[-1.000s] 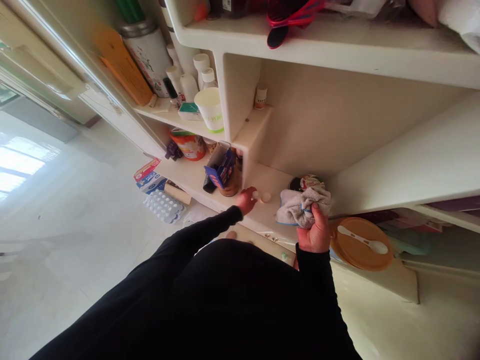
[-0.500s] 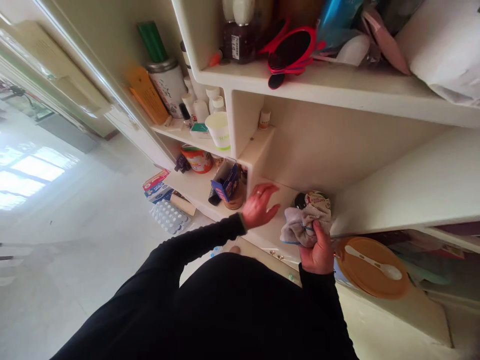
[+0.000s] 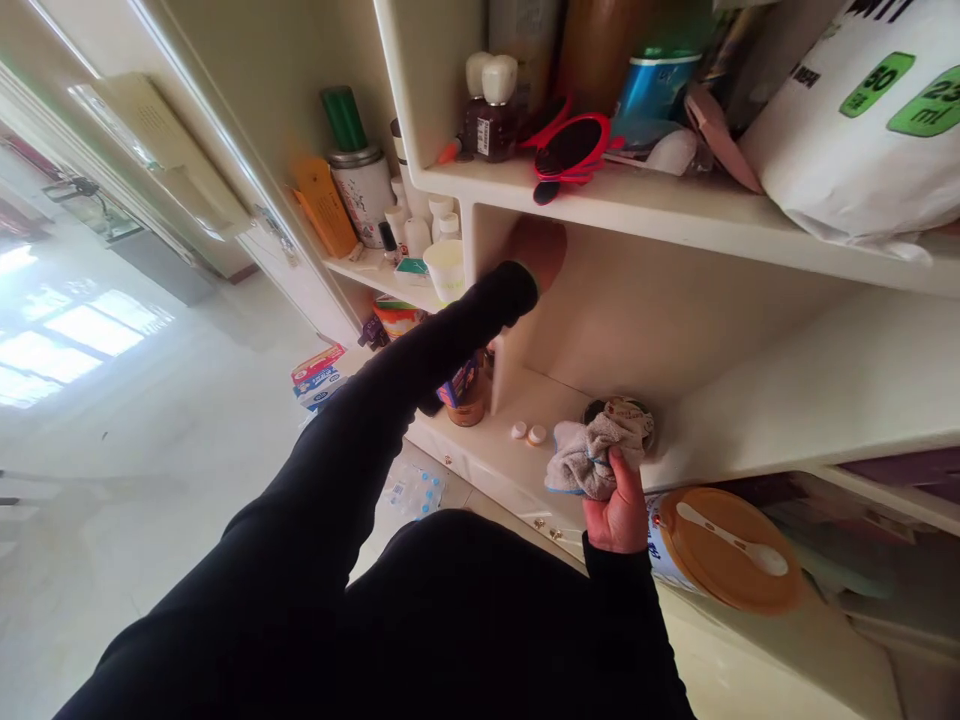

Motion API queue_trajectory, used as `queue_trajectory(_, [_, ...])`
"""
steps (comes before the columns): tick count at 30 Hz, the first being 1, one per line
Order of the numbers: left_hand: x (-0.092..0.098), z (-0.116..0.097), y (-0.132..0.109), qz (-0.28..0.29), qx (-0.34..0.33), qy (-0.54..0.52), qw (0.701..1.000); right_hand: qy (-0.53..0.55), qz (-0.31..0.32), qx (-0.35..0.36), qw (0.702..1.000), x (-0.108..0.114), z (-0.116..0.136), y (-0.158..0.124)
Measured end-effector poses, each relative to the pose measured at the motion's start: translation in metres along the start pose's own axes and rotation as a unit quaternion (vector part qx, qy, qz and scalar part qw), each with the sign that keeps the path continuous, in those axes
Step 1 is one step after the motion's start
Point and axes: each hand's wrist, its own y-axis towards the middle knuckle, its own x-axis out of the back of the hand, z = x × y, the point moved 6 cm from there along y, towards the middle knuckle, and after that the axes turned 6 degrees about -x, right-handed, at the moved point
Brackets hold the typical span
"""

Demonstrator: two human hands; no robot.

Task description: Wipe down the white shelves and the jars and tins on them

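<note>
Your right hand (image 3: pixel 621 512) has the bunched grey cloth (image 3: pixel 581 462) pinched, thumb on top, over the right part of the lower shelf (image 3: pixel 495 410); whether the cloth presses on that surface, you cannot tell from here. Just behind it, partly covered, sits a round container (image 3: pixel 639 412) with a patterned lid, near the right side of the compartment. Your left hand (image 3: pixel 541 250) is up at the far left corner of the same compartment, below the upper shelf (image 3: pixel 675 212); its fingers are in shadow and turned away, so you cannot tell whether they are spread or closed on anything. Judging by how things lie, you are partway along: two things are set down and out of your hands, the left small white-topped container (image 3: pixel 518 430) and the right small white-topped container (image 3: pixel 536 435), side by side to the left of the cloth. What looks unfinished is the left hand's business in the corner, and the cloth is not laid down. The red sunglasses (image 3: pixel 574 148) on the upper shelf and the orange-lidded tub (image 3: pixel 697 572) at the right, with a white spoon (image 3: pixel 731 540) on top, are touched by neither hand.
</note>
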Motion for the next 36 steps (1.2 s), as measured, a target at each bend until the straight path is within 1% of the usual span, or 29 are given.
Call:
queue_trajectory(3, [-0.006,0.006,-0.001,0.077,0.014,0.029,0.997,0.008,-0.011,0.002,1.000,0.006,0.004,0.001])
queue_trajectory(6, [-0.003,0.002,-0.006,0.151,-0.001,0.082,0.985,0.016,-0.017,-0.004,1.000,0.011,0.005,0.002])
queue_trajectory(9, [0.011,-0.009,-0.012,0.170,-0.014,0.130,0.977,0.019,-0.021,-0.005,1.000,0.014,0.006,0.002])
queue_trajectory(11, [0.022,-0.019,-0.018,0.167,-0.011,0.133,0.977,0.018,-0.013,-0.003,1.000,0.013,0.007,0.003])
queue_trajectory(13, [0.033,-0.031,-0.029,0.162,-0.008,0.122,0.979,0.019,0.005,-0.001,1.000,0.010,0.009,0.004])
queue_trajectory(15, [0.038,-0.049,-0.048,0.163,-0.024,0.066,0.984,0.030,0.018,0.007,0.999,0.004,0.014,0.004])
queue_trajectory(16, [0.038,-0.060,-0.061,0.167,-0.039,0.009,0.985,0.040,0.022,0.013,0.999,0.001,0.018,0.004])
queue_trajectory(17, [0.037,-0.072,-0.076,0.176,-0.055,-0.070,0.980,0.050,0.025,0.021,0.998,-0.004,0.022,0.003])
queue_trajectory(18, [0.035,-0.083,-0.093,0.184,-0.057,-0.156,0.969,0.059,0.028,0.031,0.997,-0.009,0.027,0.001])
queue_trajectory(19, [0.030,-0.092,-0.111,0.194,-0.047,-0.238,0.951,0.065,0.031,0.044,0.996,-0.016,0.031,-0.001])
queue_trajectory(21, [0.018,-0.107,-0.147,0.206,-0.005,-0.369,0.906,0.066,0.042,0.076,0.994,-0.030,0.040,-0.007])
queue_trajectory(23, [0.005,-0.115,-0.177,0.180,0.053,-0.446,0.875,0.050,0.058,0.113,0.991,-0.045,0.046,-0.012])
queue_trajectory(25, [-0.008,-0.118,-0.200,0.141,0.107,-0.504,0.845,0.025,0.073,0.140,0.987,-0.056,0.047,-0.015])
queue_trajectory(27, [-0.019,-0.121,-0.216,0.111,0.146,-0.549,0.815,0.009,0.075,0.151,0.986,-0.061,0.044,-0.015])
queue_trajectory(28, [-0.023,-0.121,-0.222,0.099,0.157,-0.561,0.806,0.005,0.073,0.151,0.986,-0.060,0.042,-0.014])
queue_trajectory(29, [-0.025,-0.121,-0.226,0.086,0.161,-0.564,0.806,0.002,0.070,0.150,0.986,-0.059,0.040,-0.014])
queue_trajectory(30, [-0.024,-0.120,-0.228,0.070,0.158,-0.557,0.813,0.001,0.069,0.149,0.986,-0.058,0.039,-0.013])
queue_trajectory(33, [-0.016,-0.117,-0.230,0.029,0.128,-0.507,0.852,-0.014,0.069,0.159,0.985,-0.056,0.042,-0.014])
queue_trajectory(34, [-0.015,-0.117,-0.230,0.028,0.120,-0.490,0.863,-0.025,0.072,0.165,0.983,-0.056,0.043,-0.015])
queue_trajectory(36, [-0.015,-0.117,-0.232,0.043,0.109,-0.463,0.879,-0.068,0.085,0.164,0.980,-0.059,0.044,-0.017])
